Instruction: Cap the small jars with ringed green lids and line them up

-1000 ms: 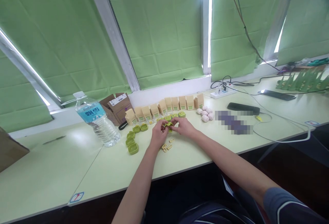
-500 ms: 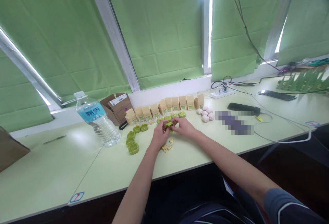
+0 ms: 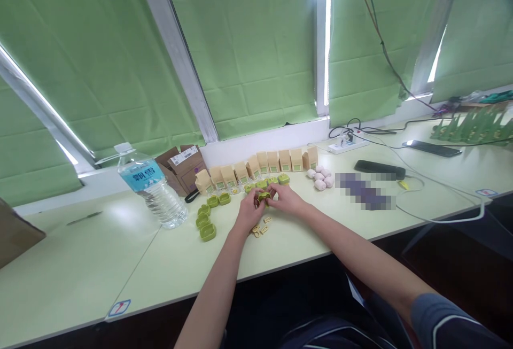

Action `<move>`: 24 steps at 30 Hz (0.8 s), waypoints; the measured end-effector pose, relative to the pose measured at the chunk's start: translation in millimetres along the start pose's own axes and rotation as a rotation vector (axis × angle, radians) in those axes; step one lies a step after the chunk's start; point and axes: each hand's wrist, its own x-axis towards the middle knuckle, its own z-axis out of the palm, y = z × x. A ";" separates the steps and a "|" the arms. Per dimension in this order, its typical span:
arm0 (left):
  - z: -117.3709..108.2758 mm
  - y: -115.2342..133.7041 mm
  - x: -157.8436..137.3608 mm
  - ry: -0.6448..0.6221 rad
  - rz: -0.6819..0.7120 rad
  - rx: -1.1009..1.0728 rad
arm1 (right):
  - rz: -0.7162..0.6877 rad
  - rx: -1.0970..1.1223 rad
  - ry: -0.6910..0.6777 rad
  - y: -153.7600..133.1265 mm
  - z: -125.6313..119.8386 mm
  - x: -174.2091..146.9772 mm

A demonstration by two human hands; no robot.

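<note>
Between my two hands is a small green container (image 3: 264, 196), gripped from both sides above the table. My left hand (image 3: 251, 208) has its fingers closed on the left side of it. On the opposite side, the fingers of my right hand (image 3: 284, 198) pinch it. Several small yellow ring-like pieces (image 3: 261, 228) lie just below my hands. Open green containers (image 3: 208, 231) form a curve to the left. Behind my hands sit more green containers (image 3: 283, 179), which look closed, partly hidden by my fingers.
Small brown paper bags (image 3: 251, 167) stand in a row at the back. White rounded objects (image 3: 320, 178) cluster to the right. A large water bottle (image 3: 154, 188) and a cardboard box (image 3: 184, 170) stand left. A black case (image 3: 380, 169), phone (image 3: 432, 148) and cables lie right.
The green container has tilted slightly between my fingers. Both hands stay in nearly the same place, and the things on the table have not moved.
</note>
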 end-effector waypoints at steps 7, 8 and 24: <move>-0.5 -0.6 -0.9 -0.025 0.008 0.008 | -0.003 0.015 -0.005 -0.6 -0.4 -0.8; -0.6 -0.3 -0.8 -0.026 0.006 0.010 | -0.002 0.012 -0.006 -0.8 -0.5 -0.8; -2.1 3.2 -1.2 -0.041 0.001 0.024 | -0.003 -0.014 -0.017 -1.8 -2.1 -1.7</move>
